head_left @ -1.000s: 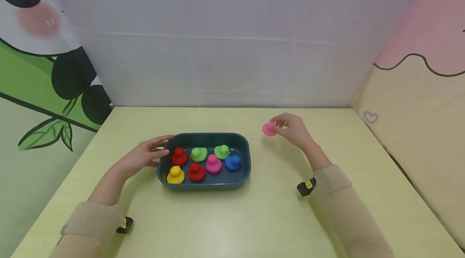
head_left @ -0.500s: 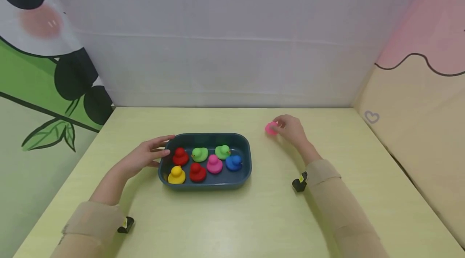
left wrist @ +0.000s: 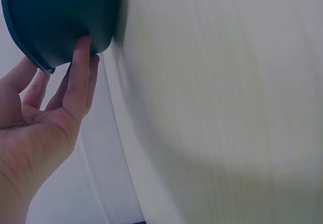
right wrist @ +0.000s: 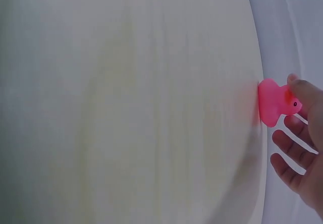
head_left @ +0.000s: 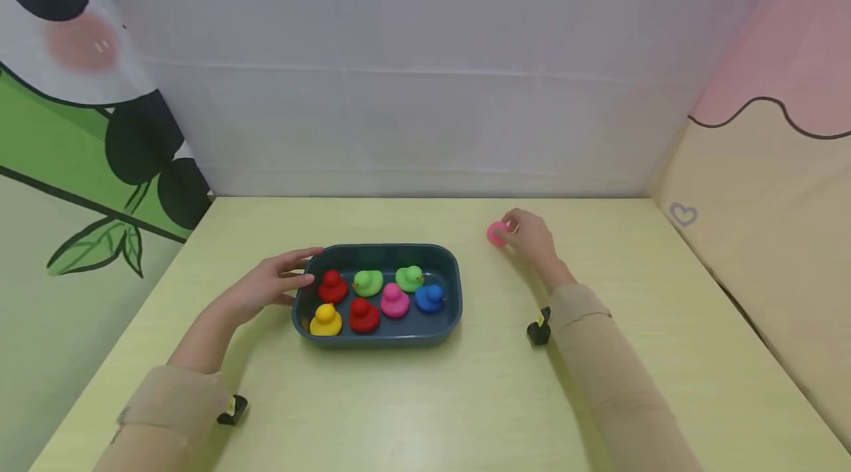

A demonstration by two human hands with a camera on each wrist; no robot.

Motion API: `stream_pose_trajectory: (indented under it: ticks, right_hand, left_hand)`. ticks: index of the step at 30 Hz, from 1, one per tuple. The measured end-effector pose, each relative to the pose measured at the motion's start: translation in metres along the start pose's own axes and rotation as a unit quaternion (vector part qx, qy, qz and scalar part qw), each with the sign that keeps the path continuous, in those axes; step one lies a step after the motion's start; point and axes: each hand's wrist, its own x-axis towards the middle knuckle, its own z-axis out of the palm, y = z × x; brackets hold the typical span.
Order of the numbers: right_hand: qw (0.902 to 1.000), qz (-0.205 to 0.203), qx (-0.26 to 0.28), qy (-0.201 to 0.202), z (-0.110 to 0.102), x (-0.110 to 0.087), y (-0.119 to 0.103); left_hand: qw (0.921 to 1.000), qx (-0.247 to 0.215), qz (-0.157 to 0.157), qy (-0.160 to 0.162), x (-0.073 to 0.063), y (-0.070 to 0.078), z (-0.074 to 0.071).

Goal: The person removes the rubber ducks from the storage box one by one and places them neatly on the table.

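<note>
A dark blue-green tray [head_left: 379, 342] holds several rubber ducks: a yellow duck [head_left: 326, 320], two red ones, two green ones, a pink duck [head_left: 395, 301] and a blue duck [head_left: 431, 298]. My left hand [head_left: 266, 284] rests at the tray's left end, its fingers extended against the wall; in the left wrist view fingertips touch the tray's [left wrist: 60, 22] outer side. Right of the tray, my right hand [head_left: 534, 239] pinches another pink rubber duck [head_left: 496, 233] by the head between thumb and finger. In the right wrist view this duck's base is right at the tabletop, the other fingers spread apart.
The pale yellow table [head_left: 412, 405] runs back to a white cloth wall [head_left: 425, 132]. Cartoon-printed panels stand at the left and right sides. A small black wrist device [head_left: 539, 327] hangs by each sleeve cuff.
The right hand has lowered the pink duck to the tabletop and shifted slightly right, while its forearm has swung left. The left hand stays at the tray.
</note>
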Motion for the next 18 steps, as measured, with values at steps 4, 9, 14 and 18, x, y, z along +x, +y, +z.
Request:
stream_pose_trajectory:
  ticks: [4,9,14,18]
  right_hand:
    - [0.9997,0.016,0.014,-0.009,0.003,0.0,-0.001]
    - [0.9991,0.026,0.033,-0.012,0.004,0.001,0.0]
    - [0.999,0.021,0.04,0.0,0.0,-0.002,0.004]
    - [0.9985,0.008,0.053,0.012,-0.008,-0.004,0.001]
  left_hand:
    - [1.0,0.0,0.0,0.0,0.0,-0.001,-0.001]
    - [1.0,0.002,0.001,0.003,0.001,-0.002,-0.001]
    - [1.0,-0.002,-0.002,0.002,0.002,-0.001,0.0]
    - [1.0,-0.002,-0.007,0.003,0.002,-0.002,0.0]
